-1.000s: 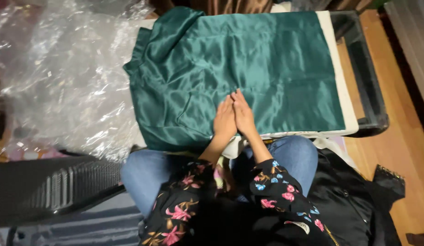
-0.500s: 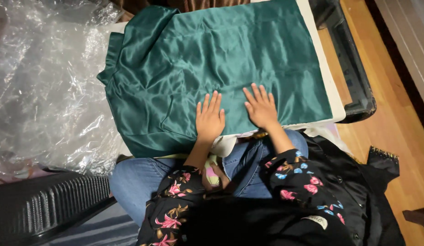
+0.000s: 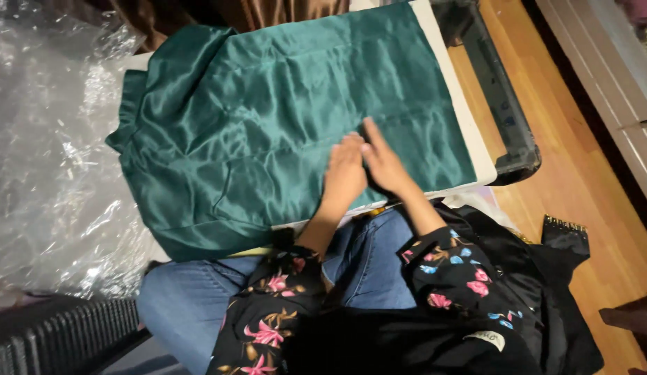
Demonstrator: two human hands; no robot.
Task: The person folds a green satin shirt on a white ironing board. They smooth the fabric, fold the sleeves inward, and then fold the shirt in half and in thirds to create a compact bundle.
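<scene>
Your 2 hands lie flat and open on the green satin cloth (image 3: 282, 132), gripping nothing: left hand (image 3: 343, 175) and right hand (image 3: 383, 161) touch side by side near its near edge. The cloth is spread over the white board (image 3: 469, 132), mostly smooth on the right; I judge the rumpled left part, overhanging toward the clear plastic sheet (image 3: 52, 153), remains. Wooden floor (image 3: 580, 167) lies right.

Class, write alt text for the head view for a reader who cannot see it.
Both hands, the left hand and right hand, press flat, side by side, on a green satin garment spread over a white board. Clear plastic sheeting lies to the left.
</scene>
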